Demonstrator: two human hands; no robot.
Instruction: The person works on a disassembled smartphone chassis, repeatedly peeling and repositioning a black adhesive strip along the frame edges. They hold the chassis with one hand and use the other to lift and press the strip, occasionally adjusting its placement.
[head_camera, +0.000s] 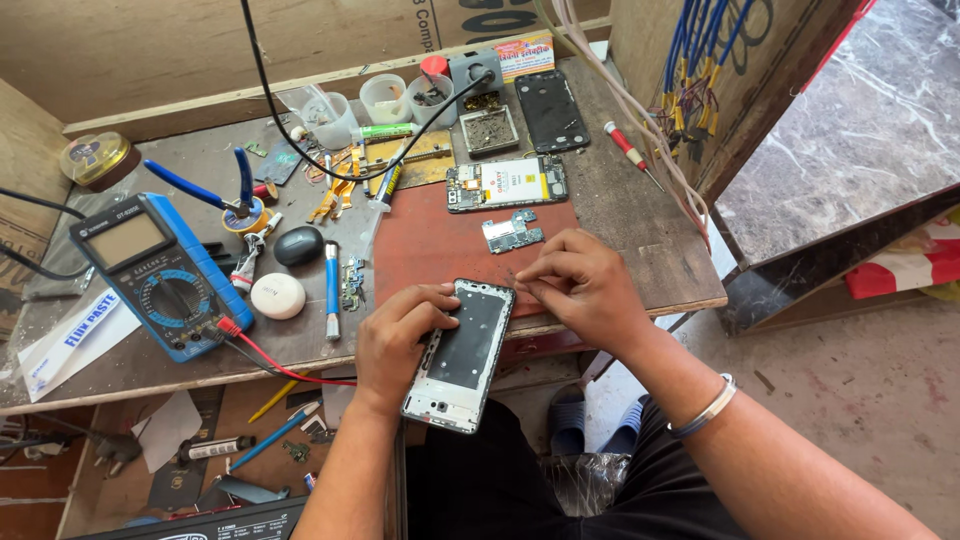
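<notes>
An opened phone frame, silver-edged with a dark inner panel, lies over the front edge of the red mat. My left hand grips its left side. My right hand rests at the frame's top right corner, fingers pinched together there; whether they hold a small part I cannot tell. Just beyond my right hand lies a small circuit board. Farther back sits an opened phone body with a white battery.
A blue multimeter with a red lead stands at the left. Tweezers, flex cables, a dark pebble case, a white round case, small cups, a black phone back cover and a red screwdriver lie about. Hanging wires are at right.
</notes>
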